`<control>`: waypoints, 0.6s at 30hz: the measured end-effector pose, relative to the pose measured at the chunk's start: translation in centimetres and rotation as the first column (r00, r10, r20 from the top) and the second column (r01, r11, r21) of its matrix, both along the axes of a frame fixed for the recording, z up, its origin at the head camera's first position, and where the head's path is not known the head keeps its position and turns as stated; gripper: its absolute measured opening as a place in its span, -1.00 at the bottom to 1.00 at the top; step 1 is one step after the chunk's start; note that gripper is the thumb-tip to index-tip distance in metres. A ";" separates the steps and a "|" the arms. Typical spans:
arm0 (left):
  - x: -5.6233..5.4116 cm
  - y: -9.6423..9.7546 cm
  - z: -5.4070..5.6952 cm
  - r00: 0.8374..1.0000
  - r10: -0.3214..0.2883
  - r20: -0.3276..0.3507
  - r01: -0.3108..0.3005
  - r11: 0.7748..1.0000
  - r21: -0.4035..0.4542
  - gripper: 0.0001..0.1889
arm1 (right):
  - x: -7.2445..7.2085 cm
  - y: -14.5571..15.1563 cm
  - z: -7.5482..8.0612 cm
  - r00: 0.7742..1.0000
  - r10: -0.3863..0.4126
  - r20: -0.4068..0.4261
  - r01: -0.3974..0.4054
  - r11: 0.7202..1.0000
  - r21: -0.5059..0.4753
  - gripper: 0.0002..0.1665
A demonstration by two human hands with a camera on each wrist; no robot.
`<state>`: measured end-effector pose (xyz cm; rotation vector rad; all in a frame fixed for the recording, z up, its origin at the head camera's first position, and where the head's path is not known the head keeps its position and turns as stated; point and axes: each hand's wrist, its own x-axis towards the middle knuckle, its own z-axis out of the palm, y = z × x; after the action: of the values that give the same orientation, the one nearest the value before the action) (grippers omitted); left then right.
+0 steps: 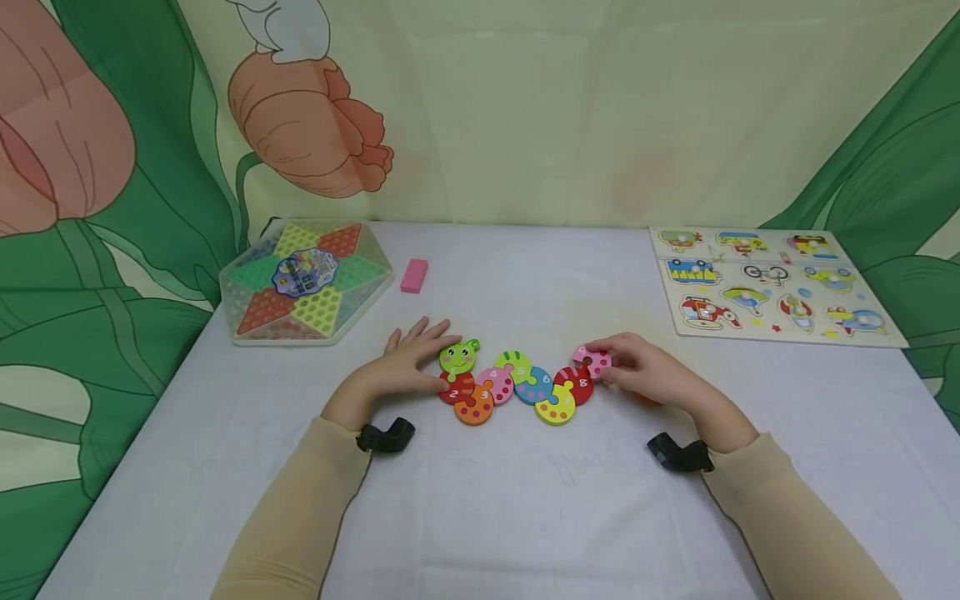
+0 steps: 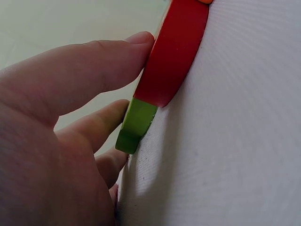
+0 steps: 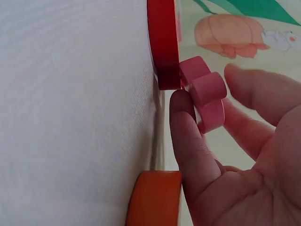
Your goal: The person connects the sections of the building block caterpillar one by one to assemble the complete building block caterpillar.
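Observation:
A number caterpillar puzzle lies on the white cloth, its green smiling head piece [image 1: 458,358] at the left end. Linked after it are several colored round pieces, from a red piece [image 1: 454,389] marked 2 to a red piece [image 1: 576,386] marked 8. My left hand [image 1: 401,364] rests at the left end, thumb touching the red 2 piece and another finger by the head, fingers spread. With my right hand [image 1: 651,372] I pinch a pink puzzle piece [image 3: 210,92], tilted and raised just beside the red 8. An orange piece [image 3: 155,200] lies mostly hidden beneath that hand.
A hexagonal star-board game box [image 1: 306,283] sits at the back left, with a small pink block [image 1: 414,276] to its right. At the back right lies a vehicle puzzle board [image 1: 772,287]. A printed curtain [image 1: 562,117] hangs behind the table.

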<state>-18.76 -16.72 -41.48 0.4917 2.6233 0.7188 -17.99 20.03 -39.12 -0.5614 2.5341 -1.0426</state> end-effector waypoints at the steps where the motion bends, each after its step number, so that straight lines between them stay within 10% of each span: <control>1: 0.0 0.0 0.0 1.000 0.000 0.000 0.000 1.000 -0.001 -0.24 | 0.0 0.1 0.0 1.000 0.001 0.000 -0.001 1.000 -0.003 -0.50; 18: 0.2 0.0 0.5 1.000 -0.006 0.016 0.006 1.000 0.018 -0.24 | -1.3 0.8 0.4 0.996 0.079 0.030 -0.079 0.997 -0.001 -0.51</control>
<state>-18.53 -16.68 -41.03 0.4962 2.6019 0.7415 -19.26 20.78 -38.74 -0.6355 2.4651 -1.0147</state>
